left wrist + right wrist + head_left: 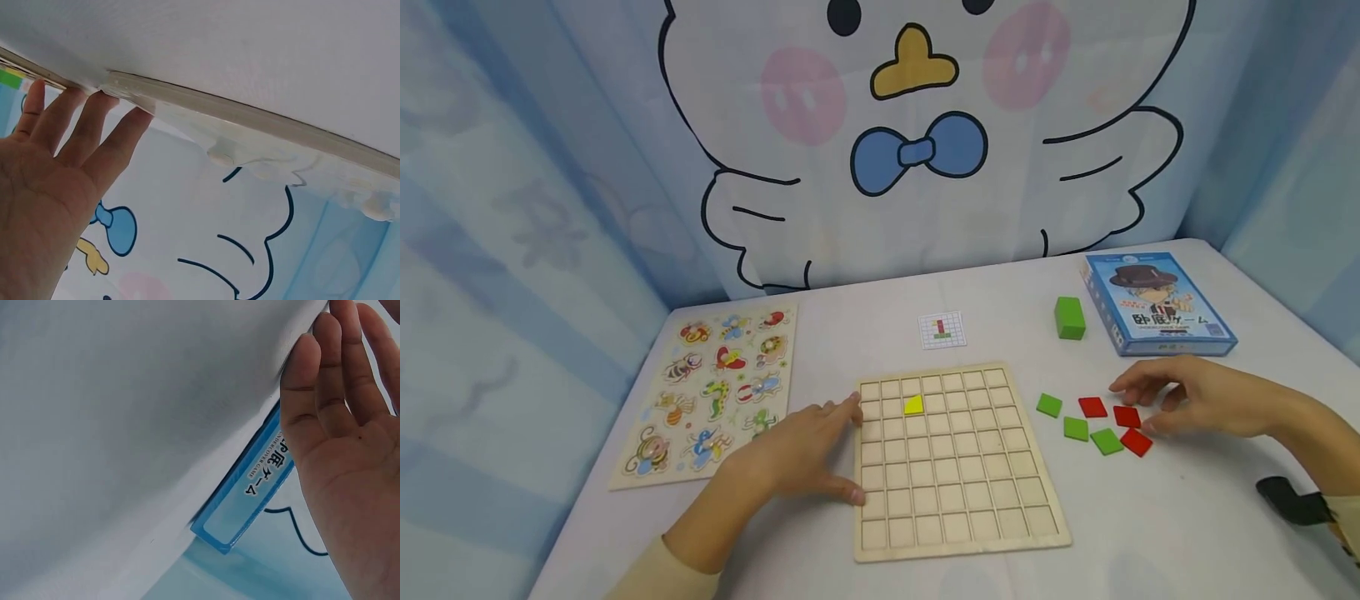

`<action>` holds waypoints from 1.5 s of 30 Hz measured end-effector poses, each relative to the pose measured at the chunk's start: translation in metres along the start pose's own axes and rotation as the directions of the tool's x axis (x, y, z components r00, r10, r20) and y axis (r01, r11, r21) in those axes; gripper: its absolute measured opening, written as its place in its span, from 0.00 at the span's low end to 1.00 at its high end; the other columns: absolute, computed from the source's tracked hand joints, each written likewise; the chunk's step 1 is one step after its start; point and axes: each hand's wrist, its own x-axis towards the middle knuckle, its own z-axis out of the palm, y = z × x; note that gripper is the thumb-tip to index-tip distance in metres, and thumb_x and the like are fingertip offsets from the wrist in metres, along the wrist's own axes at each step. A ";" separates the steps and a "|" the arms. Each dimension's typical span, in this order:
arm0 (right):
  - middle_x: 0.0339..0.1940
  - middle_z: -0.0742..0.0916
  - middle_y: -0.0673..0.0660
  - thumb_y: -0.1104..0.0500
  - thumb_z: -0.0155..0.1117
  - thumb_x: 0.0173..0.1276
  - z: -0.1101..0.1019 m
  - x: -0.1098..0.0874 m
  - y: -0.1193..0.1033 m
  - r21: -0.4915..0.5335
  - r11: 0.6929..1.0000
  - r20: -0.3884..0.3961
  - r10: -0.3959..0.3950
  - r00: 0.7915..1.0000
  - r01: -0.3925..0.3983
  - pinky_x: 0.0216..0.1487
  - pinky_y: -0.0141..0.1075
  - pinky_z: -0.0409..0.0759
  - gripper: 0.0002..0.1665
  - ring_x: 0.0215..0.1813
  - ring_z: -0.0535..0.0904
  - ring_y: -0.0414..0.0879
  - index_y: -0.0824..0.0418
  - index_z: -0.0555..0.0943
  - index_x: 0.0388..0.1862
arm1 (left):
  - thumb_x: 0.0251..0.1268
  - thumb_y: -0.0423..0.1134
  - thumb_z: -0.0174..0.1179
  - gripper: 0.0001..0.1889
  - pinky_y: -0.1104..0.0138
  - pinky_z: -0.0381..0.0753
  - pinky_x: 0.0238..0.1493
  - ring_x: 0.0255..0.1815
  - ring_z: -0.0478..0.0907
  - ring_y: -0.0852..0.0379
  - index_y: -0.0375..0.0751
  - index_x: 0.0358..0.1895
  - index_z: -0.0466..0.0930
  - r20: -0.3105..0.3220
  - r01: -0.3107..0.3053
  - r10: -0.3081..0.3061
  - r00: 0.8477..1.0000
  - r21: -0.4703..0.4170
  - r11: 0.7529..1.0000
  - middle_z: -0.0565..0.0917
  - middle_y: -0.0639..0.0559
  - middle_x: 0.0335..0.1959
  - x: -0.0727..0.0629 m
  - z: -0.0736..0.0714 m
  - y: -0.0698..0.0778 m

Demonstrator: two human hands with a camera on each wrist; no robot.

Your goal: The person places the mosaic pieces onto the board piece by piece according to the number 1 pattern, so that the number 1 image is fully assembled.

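A counter [1150, 525] was backed by a printed curtain [925, 233]. On it, a wooden grid board [955, 525] was set in the middle, with an animal-picture board [658, 408] laid to its left and a blue box [1157, 304] placed at the far right. The left hand [797, 450] was held spread, its fingers and thumb rested along the grid's left edge. The right hand [1213, 400] was poised with fingers loosely bent, a gap being left before the thumb; whether any tile was touched could not be told. A small pattern card [942, 331] was placed behind the grid, a green block [1070, 318] beside the box. Between grid and right hand, three green tiles [1076, 428] and three red tiles [1093, 407] were scattered; the red were found nearest that hand, just leftward by its fingertips. Being square, no long axis was shown by them. One yellow piece [913, 405] was seated in the grid's second row, third column.
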 end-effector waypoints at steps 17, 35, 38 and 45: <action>0.45 0.86 0.43 0.55 0.77 0.64 0.001 0.002 -0.009 -0.096 0.995 -0.033 -0.012 0.999 0.009 0.41 0.29 0.82 0.21 0.42 0.78 0.37 0.50 0.84 0.56 | 0.43 0.75 0.71 0.59 0.47 0.67 0.75 0.76 0.68 0.40 0.49 0.77 0.60 -0.003 0.008 -0.008 1.000 0.010 1.000 0.75 0.46 0.72 0.000 0.000 0.001; 0.48 0.86 0.45 0.65 0.76 0.64 -0.006 0.019 -0.035 -0.083 0.972 -0.123 -0.229 0.966 0.220 0.42 0.30 0.86 0.25 0.43 0.82 0.37 0.56 0.81 0.60 | 0.44 0.77 0.69 0.62 0.47 0.67 0.76 0.76 0.68 0.42 0.46 0.80 0.57 -0.012 -0.007 0.007 1.000 0.023 1.000 0.74 0.56 0.73 -0.002 0.002 -0.003; 0.48 0.86 0.44 0.65 0.76 0.64 -0.006 0.024 -0.042 -0.080 0.974 -0.137 -0.222 0.965 0.213 0.42 0.30 0.86 0.25 0.44 0.82 0.36 0.55 0.82 0.59 | 0.44 0.77 0.68 0.62 0.48 0.66 0.76 0.76 0.67 0.42 0.47 0.80 0.57 -0.010 -0.012 0.012 1.000 0.024 1.000 0.73 0.55 0.74 -0.001 0.003 -0.003; 0.49 0.86 0.43 0.64 0.74 0.66 -0.010 0.042 -0.062 -0.073 0.967 -0.142 -0.253 0.957 0.245 0.45 0.32 0.86 0.23 0.45 0.84 0.37 0.51 0.82 0.59 | 0.43 0.76 0.71 0.61 0.48 0.68 0.75 0.75 0.69 0.43 0.47 0.79 0.58 -0.004 0.009 -0.009 1.000 0.012 1.000 0.74 0.52 0.73 -0.001 0.001 0.000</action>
